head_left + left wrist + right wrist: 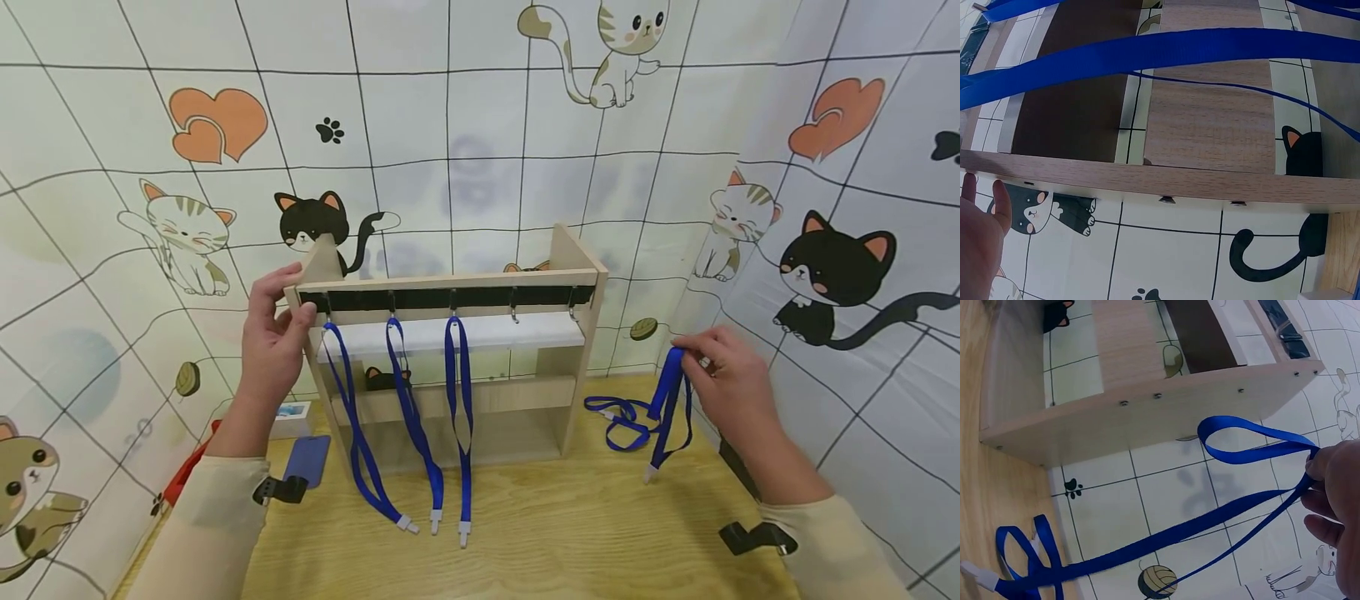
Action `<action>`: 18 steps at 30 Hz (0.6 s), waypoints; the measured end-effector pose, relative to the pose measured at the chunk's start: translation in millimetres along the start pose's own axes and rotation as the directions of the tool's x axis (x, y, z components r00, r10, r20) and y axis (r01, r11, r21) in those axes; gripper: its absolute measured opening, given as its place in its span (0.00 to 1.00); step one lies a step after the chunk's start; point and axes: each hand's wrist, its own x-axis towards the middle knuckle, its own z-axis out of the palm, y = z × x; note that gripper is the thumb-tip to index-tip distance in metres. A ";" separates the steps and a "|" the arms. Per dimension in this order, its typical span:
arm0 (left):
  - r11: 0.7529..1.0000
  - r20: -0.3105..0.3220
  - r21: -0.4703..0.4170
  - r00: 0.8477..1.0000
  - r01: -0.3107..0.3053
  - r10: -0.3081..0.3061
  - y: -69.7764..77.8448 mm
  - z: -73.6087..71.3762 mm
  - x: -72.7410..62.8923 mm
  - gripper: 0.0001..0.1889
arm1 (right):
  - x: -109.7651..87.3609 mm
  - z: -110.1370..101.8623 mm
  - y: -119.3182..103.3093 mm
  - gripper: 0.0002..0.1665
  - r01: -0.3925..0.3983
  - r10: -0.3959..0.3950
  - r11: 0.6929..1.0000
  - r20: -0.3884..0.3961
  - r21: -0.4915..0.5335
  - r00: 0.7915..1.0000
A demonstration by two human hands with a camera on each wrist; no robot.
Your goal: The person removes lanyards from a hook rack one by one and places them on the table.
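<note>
My left hand (272,342) grips the upper left corner of a small wooden shelf (517,396), thumb at the front. In the left wrist view, two fingertips (1002,203) touch the side panel's edge. From the shelf's hooks hang three blue lanyards, the left (358,442), middle (414,425) and right (466,483), white clips downward. Two more hooks to the right, one of them here (514,315), carry nothing. Right of the shelf, my right hand (727,375) pinches another blue lanyard (1166,540) near its top loop; its clip end hangs low by the table.
More blue lanyard (600,401) lies looped on the wooden table (525,533) right of the shelf. Left of the shelf are a blue flat card or pouch (307,461), a white box (291,421) and something red (187,471). Cat-print walls (405,108) stand close behind and beside.
</note>
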 end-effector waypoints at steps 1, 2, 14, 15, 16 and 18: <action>1.000 0.000 0.003 1.000 0.001 -0.001 0.0 0.1 -0.1 0.23 | -1.3 2.4 0.2 0.15 0.004 -0.004 1.000 0.016 0.001 1.000; 1.000 -0.001 0.007 1.000 0.001 -0.001 0.0 0.1 -0.1 0.23 | -2.8 4.9 0.8 0.15 0.008 -0.008 1.000 0.035 0.000 0.999; 1.000 -0.011 -0.031 1.000 0.002 -0.002 2.7 1.7 -0.1 0.23 | -23.6 29.6 9.6 0.16 0.025 -0.040 0.998 0.260 0.061 0.965; 0.999 -0.012 -0.036 1.000 0.002 -0.003 3.1 1.7 -0.2 0.23 | -25.2 30.9 9.7 0.16 0.015 -0.035 0.997 0.278 0.073 0.960; 0.999 -0.012 -0.043 1.000 0.004 -0.004 3.3 1.7 -0.3 0.23 | -26.7 32.1 9.5 0.16 0.003 -0.028 0.996 0.296 0.084 0.955; 0.999 -0.012 -0.050 1.000 0.005 -0.006 3.6 1.7 -0.7 0.23 | -29.7 34.1 9.2 0.15 -0.018 -0.016 0.994 0.324 0.103 0.946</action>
